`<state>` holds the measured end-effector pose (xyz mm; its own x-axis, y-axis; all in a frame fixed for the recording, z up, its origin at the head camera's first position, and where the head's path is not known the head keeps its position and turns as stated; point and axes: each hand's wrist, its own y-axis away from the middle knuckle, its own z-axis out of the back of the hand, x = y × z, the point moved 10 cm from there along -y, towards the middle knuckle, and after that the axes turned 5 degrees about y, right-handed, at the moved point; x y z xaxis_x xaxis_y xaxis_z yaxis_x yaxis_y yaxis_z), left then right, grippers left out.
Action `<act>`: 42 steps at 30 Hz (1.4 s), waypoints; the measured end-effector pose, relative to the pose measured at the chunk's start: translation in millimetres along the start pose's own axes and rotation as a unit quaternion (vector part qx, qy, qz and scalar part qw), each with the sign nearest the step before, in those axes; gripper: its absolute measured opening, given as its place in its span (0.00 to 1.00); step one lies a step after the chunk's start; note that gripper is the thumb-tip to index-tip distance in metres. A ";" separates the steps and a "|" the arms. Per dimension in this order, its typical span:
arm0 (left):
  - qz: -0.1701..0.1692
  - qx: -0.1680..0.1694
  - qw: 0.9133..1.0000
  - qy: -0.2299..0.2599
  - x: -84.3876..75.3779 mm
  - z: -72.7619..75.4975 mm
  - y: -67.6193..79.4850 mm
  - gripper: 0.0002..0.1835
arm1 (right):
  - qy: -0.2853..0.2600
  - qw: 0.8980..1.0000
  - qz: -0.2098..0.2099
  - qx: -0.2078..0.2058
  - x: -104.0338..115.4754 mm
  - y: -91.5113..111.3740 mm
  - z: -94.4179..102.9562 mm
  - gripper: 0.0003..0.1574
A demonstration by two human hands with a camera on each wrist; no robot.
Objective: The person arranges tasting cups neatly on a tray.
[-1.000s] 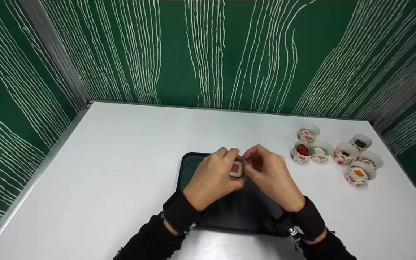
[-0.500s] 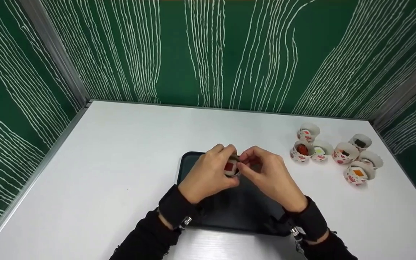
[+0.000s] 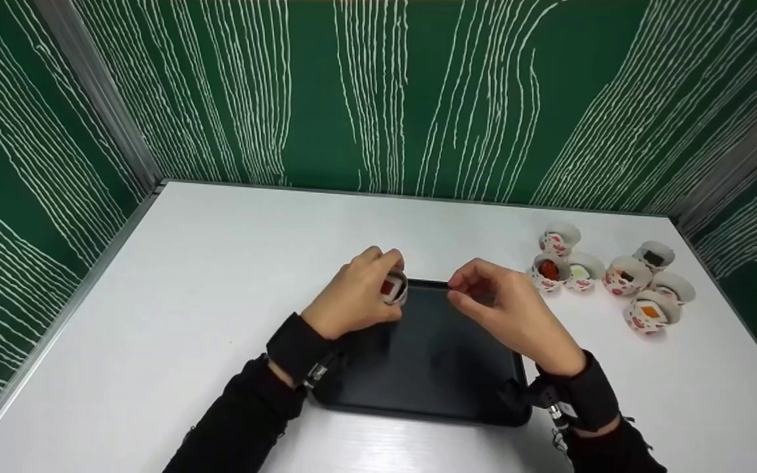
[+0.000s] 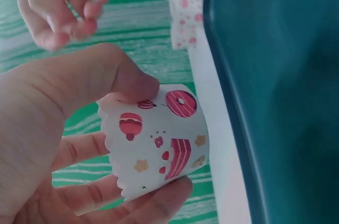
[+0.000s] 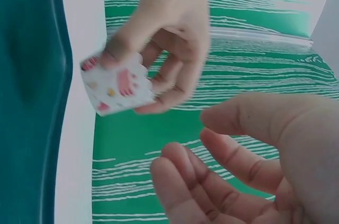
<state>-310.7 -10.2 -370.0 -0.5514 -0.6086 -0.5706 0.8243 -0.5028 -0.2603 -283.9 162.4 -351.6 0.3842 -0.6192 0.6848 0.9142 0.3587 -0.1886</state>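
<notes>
Gripping the patterned paper baking cup point(image 4: 159, 142) by its sides, the left hand point(image 3: 355, 295) reaches across the far-left part of the dark tray point(image 3: 437, 361), cup held up over the rim! Look at that pose: thumb pressed against one wall, fingers spread along the other, so the grip opens just as wide as the cup. The mouth faces the head camera, showing a white piece with a red square inside. Over to the right hand point(image 3: 516, 312), hanging above the tray's far-right side, well apart from the cup: thumb and forefinger curve towards each other, a gap between thumb and fingers, the grip loose and holding nothing. Both forearms come in from the near side, black bands point(image 3: 299, 348) round the wrists, elbows wide. And out on the right of the white bench point(image 3: 221, 263), seven more paper cups point(image 3: 627, 279) stand in two clusters, beyond the right hand.
</notes>
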 end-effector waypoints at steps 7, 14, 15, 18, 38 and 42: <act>0.026 0.027 0.999 -0.004 26.9 -0.4 0.7 0.27 | 0.017 1.000 -0.009 0.015 -4.0 -0.9 5.1 0.07; 0.044 0.033 0.998 -0.027 43.4 0.0 -0.1 0.26 | 0.022 0.999 -0.015 0.022 -8.1 -1.3 7.8 0.10; 0.048 0.036 0.998 -0.031 45.6 -0.4 -0.2 0.25 | 0.021 0.999 -0.016 0.022 -8.7 -1.3 7.9 0.10; 0.061 0.045 0.996 -0.038 51.6 -3.0 0.3 0.24 | 0.018 0.999 -0.015 0.025 -10.2 -1.7 7.8 0.09; 0.066 0.054 0.995 -0.055 57.3 -15.3 -1.7 0.25 | 0.032 0.999 -0.026 0.027 -20.7 -1.2 7.8 0.08; 0.065 0.046 0.996 -0.049 56.9 -11.9 0.8 0.30 | 0.034 0.999 -0.026 0.029 -22.0 -1.7 6.8 0.09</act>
<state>-339.9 -38.0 -411.9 -0.4549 -0.7264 -0.5151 0.8766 -0.4673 -0.1151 -294.8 180.1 -361.6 0.3452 -0.6840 0.6426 0.9254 0.3623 -0.1115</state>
